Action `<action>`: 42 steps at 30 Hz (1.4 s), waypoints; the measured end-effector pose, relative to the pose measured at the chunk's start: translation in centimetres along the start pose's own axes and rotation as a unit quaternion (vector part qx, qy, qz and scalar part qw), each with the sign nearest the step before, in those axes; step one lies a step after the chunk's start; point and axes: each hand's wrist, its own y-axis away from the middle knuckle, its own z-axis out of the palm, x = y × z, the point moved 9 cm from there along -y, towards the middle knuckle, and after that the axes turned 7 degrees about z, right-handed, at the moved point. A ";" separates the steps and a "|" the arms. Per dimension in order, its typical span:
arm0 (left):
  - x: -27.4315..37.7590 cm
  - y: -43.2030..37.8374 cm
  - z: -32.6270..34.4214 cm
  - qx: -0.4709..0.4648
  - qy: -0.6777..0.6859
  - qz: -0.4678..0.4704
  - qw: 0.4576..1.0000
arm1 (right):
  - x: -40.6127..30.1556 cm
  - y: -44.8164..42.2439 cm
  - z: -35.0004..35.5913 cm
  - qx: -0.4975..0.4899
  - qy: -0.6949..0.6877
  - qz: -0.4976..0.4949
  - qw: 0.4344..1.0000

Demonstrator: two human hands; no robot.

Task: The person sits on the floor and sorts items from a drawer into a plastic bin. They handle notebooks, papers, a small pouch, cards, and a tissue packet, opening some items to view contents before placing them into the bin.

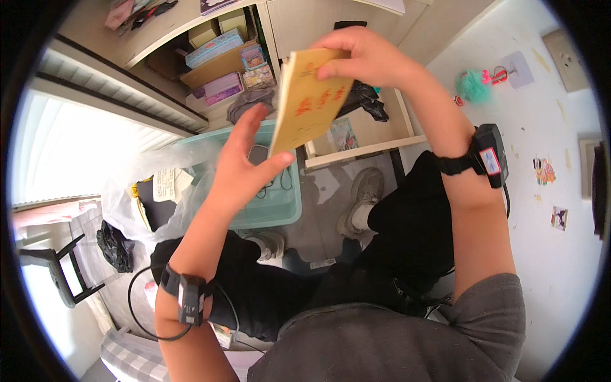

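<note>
My right hand (360,55) grips a thin yellow-covered notebook (315,102) by its far edge, thumb on the cover. Orange-red handwriting marks that cover, and the white page edges face left. Just left of the notebook, my left hand (241,164) is spread with thumb and fingers apart. Its thumb comes close to the notebook's lower corner; whether they touch I cannot tell. Below both hands stands a pale teal plastic bin (272,210) with a dark cable (285,179) inside. Part of the bin is hidden behind my left hand.
A pulled-out wooden drawer (365,150) holds a black plastic bag (372,102). Boxes fill the cabinet shelf (191,36) beyond. A clear plastic bag (167,229) with papers (167,184) lies left of the bin. The white wall (525,138) bounds the right side.
</note>
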 end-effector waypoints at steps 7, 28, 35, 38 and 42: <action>-1.1 1.8 -1.4 0.082 0.176 -0.149 0.970 | -3.4 2.3 0.8 0.266 0.018 -0.055 0.962; -0.1 2.6 -6.9 0.158 0.321 -0.143 0.923 | 8.8 2.4 -7.2 0.387 -0.536 0.128 0.739; -1.6 3.1 -7.3 0.164 0.292 -0.165 0.928 | 16.1 2.8 14.4 0.165 0.126 0.318 0.925; -1.9 3.1 -6.5 0.145 0.274 -0.185 0.933 | 17.3 2.5 16.5 0.069 0.120 0.319 0.938; -2.1 2.8 -5.1 0.102 0.265 -0.195 0.939 | 14.7 4.0 9.5 0.078 0.259 0.323 0.907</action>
